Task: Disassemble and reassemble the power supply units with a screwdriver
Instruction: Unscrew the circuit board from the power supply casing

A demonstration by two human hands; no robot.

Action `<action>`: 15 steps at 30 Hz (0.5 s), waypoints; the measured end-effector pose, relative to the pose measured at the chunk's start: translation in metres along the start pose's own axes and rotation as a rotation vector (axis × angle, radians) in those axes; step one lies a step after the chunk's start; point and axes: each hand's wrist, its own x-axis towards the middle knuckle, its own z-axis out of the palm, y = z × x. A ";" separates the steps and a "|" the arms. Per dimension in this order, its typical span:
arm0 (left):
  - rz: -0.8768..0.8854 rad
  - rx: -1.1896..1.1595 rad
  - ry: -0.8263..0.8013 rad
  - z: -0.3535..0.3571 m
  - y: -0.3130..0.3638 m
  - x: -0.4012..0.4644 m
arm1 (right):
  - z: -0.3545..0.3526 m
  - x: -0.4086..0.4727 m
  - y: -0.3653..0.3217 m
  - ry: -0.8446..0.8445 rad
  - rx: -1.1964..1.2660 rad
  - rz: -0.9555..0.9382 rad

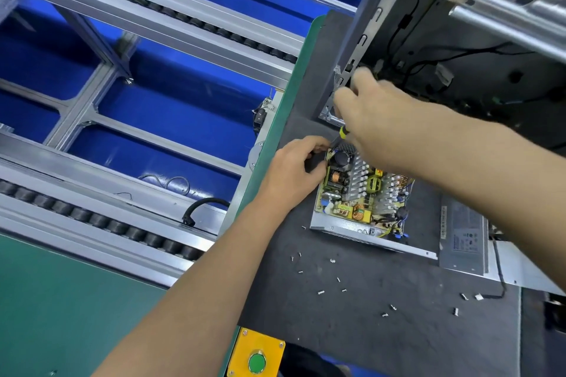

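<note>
Right hand (382, 125): fingers curled round a screwdriver (342, 133), of which only a short yellow-and-black stretch of handle and a bit of dark shaft show below the fist; the tip angles down toward the far left corner of the open power supply unit (361, 196). The hand is blurred.

Left hand (294, 171): fingers curled in against the unit's far left edge, thumb beside the board; whether they pinch anything small there cannot be told.

Power supply unit: lid off, lying flat on the dark mat (352, 330), circuit board upward (copper coils, a black capacitor, rows of silver heat-sink fins, yellow parts). Metal tray rim visible along the near side.

Cover (462, 239): grey metal, labelled, flat on the mat just right of the unit.

Screws (320, 292): loose, small, silver, scattered over the mat nearer the viewer.

Computer case (459, 40): open metal frame, black cables inside, standing beyond the right hand.

Push button (256, 363): green, in a yellow housing, at the near table edge.

Roller conveyor (92, 217): aluminium rails, left of the green bench.
</note>
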 end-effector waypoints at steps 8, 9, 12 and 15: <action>0.008 0.014 -0.001 0.000 0.002 0.000 | -0.009 0.003 -0.002 -0.075 -0.054 0.064; 0.010 0.015 -0.004 -0.001 0.002 -0.001 | -0.009 0.003 -0.002 -0.110 -0.036 0.056; 0.017 0.014 -0.009 -0.001 0.002 -0.001 | -0.009 0.000 0.000 -0.065 -0.086 -0.058; 0.016 0.026 -0.003 0.000 0.002 -0.001 | -0.011 0.001 -0.001 -0.015 -0.151 -0.059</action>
